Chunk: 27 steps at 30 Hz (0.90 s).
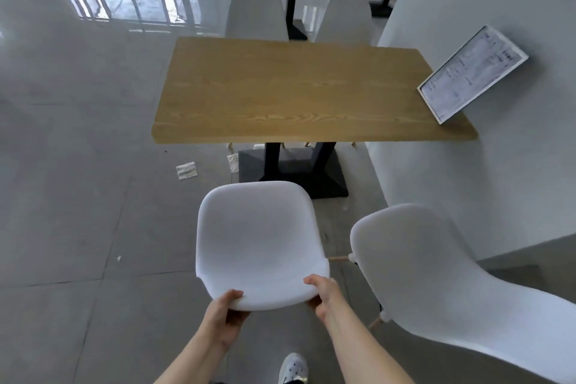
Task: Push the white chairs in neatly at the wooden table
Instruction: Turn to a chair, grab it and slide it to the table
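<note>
From the head view, both hands, left hand (226, 313) and right hand (322, 293), clasp the backrest top of the near white chair (258, 243), standing short of the wooden bench (299, 90), so it and the angled right chair (436, 274) remain unpushed, while two far chairs (255, 12) look tucked.

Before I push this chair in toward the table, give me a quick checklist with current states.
1. Both hands on the chair back: left hand and right hand grip the near chair: ok.
2. Chair lined up with the table: ok.
3. Table base right ahead of the chair legs: not ok.
4. Paper scraps outside the path: ok.
5. Gap to the second chair: narrow, ok.
6. Chair legs: cannot tell.
</note>
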### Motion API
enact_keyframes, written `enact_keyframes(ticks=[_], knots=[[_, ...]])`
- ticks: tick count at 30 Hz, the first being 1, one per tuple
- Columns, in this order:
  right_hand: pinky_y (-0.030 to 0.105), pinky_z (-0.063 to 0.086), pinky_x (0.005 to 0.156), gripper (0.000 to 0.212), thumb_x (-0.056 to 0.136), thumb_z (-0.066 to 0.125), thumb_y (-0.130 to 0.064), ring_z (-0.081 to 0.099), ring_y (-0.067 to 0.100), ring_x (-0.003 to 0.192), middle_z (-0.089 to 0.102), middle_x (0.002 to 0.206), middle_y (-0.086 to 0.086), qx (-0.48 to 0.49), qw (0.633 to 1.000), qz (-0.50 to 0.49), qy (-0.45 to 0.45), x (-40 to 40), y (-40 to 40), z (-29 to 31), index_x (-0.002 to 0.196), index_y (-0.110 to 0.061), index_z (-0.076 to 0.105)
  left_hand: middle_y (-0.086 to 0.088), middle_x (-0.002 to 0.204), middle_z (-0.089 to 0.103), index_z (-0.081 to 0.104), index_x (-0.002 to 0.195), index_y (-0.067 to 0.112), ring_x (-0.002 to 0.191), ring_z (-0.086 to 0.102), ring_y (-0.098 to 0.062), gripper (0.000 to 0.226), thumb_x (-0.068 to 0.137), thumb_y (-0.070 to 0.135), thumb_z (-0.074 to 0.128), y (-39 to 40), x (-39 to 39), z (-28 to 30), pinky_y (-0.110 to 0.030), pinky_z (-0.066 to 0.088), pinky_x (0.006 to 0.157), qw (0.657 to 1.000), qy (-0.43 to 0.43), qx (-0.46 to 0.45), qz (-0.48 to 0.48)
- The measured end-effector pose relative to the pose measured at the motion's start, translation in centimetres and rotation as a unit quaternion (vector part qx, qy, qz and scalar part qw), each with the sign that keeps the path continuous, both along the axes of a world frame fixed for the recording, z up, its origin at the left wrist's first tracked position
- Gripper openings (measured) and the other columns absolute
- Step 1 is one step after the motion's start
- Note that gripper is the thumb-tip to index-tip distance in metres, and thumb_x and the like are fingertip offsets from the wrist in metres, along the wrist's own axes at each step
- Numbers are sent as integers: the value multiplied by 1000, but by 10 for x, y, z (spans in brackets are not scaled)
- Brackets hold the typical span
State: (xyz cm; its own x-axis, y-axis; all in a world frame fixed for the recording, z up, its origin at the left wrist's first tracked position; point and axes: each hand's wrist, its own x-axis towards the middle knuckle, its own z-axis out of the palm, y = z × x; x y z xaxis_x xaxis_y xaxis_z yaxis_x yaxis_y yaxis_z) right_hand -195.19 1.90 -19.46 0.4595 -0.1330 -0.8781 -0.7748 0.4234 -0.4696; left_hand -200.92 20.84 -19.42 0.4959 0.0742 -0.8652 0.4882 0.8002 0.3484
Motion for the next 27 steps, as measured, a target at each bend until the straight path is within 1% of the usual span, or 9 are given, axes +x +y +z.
enact_keyframes(ticks=[2, 6, 9, 14, 16, 19, 21, 25, 27], knots=[[27, 52, 43, 47, 76, 53, 14, 65, 28, 53, 64, 85, 21, -1, 1000, 0, -1, 9, -14, -1, 123, 12, 52, -10, 92, 61, 56, 97, 7, 83, 58, -26, 26, 81, -11, 48, -14, 10, -1, -27, 57, 51, 1000, 7, -2, 5], [26, 53, 43, 45, 78, 53, 13, 63, 30, 66, 64, 85, 17, 1, 1000, 17, -3, 26, -33, -3, 123, 9, 52, -13, 93, 61, 55, 98, 5, 84, 57, -28, 25, 82, -12, 46, -35, 26, -3, -30, 57, 54, 1000, 8, -14, 23], [27, 53, 43, 44, 78, 53, 14, 63, 30, 67, 65, 85, 18, 9, 1000, 16, -5, 45, -40, -6, 122, 8, 52, -13, 94, 61, 55, 101, 5, 85, 57, -29, 29, 82, -14, 45, -41, 45, -6, -31, 58, 54, 999, 2, -22, 26], [26, 52, 41, 34, 78, 51, 16, 68, 25, 50, 71, 63, 9, 6, 1000, -3, -12, 73, -42, -7, 107, -1, 58, -13, 98, 62, 56, 103, 6, 88, 57, -30, 31, 82, -14, 45, -44, 75, -12, -32, 58, 56, 999, -5, -25, 19], [25, 51, 40, 30, 79, 50, 15, 65, 29, 60, 69, 73, 13, 11, 1000, -4, -12, 81, -42, -7, 102, -3, 58, -14, 99, 63, 56, 104, 5, 90, 58, -31, 32, 81, -14, 45, -43, 83, -14, -34, 58, 59, 999, -11, -28, 16], [26, 53, 43, 34, 79, 50, 15, 62, 29, 67, 65, 84, 16, 19, 1000, -13, -7, 90, -38, -10, 107, -2, 58, -15, 102, 63, 56, 105, 4, 94, 58, -32, 33, 80, -14, 46, -37, 97, -16, -36, 58, 63, 1000, -12, -23, 9], [27, 54, 44, 35, 78, 51, 15, 62, 30, 69, 65, 86, 16, 20, 1000, -17, -2, 96, -35, -7, 108, -2, 59, -16, 103, 62, 56, 105, 3, 94, 58, -32, 32, 80, -14, 46, -34, 105, -17, -36, 58, 63, 999, -16, -27, 8], [27, 53, 41, 26, 79, 51, 15, 60, 31, 72, 64, 84, 15, 3, 1000, -16, -7, 116, -41, -5, 94, -5, 57, -14, 104, 63, 54, 113, 4, 93, 58, -32, 38, 80, -14, 46, -40, 120, -17, -35, 58, 63, 999, -22, -29, 9], [27, 53, 40, 26, 79, 52, 14, 59, 30, 71, 63, 83, 14, -3, 1000, -13, -6, 125, -40, -4, 96, -6, 54, -14, 103, 63, 54, 112, 5, 92, 58, -31, 37, 81, -13, 47, -39, 128, -16, -34, 60, 60, 999, -25, -24, 14]])
